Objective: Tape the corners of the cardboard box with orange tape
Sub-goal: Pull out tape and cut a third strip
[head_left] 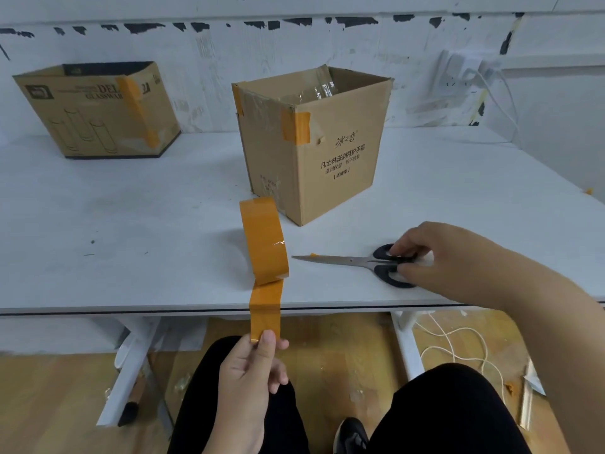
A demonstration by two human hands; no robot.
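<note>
The open cardboard box (pixel 314 142) stands mid-table (pixel 131 208), orange patches on two top corners. Just before it the orange tape roll (pixel 264 240) stands on edge; the left hand (pixel 252 365) pinches its pulled strip (pixel 265 311) below the table edge. The right hand (pixel 435 257) has its grip on the scissors (pixel 353 261) lying flat, fingers on the black handles.

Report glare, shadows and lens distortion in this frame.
Head view: a small white glare spot sits on the orange tape roll; the roll casts a soft shadow on the white table; lighting is even and diffuse; wide-angle bending curves the table's front edge and tilts the cardboard box; nothing looks strongly blurred.
</note>
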